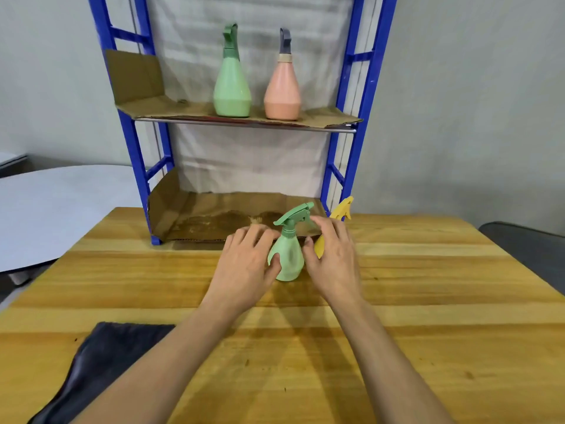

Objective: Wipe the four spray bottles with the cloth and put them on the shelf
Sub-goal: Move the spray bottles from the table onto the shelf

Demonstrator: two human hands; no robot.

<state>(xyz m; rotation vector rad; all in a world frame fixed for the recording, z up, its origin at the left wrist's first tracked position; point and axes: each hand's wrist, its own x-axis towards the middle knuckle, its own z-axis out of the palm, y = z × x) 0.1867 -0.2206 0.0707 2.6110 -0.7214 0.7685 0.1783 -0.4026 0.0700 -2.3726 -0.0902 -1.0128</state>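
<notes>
A small green spray bottle (pixel 288 258) stands upright on the wooden table (pixel 428 301), just in front of the shelf's bottom tier. My left hand (pixel 244 261) is against its left side, thumb on the body. My right hand (pixel 331 258) is against its right side, thumb at the shoulder. The bottle is held between the two hands, fingers spread. A yellow spray bottle (pixel 339 215) stands behind my right hand, mostly hidden. A tall green bottle (pixel 231 87) and a pink bottle (pixel 282 90) stand on the upper shelf (pixel 171 111). The dark cloth (pixel 101 362) lies at the table's near left.
The blue-framed shelf (pixel 131 142) stands at the table's far edge, with cardboard lining both tiers and the bottom tier (pixel 208 221) holding nothing. A round grey table (pixel 55 209) is off to the left. A dark chair edge (pixel 526 243) shows at the right.
</notes>
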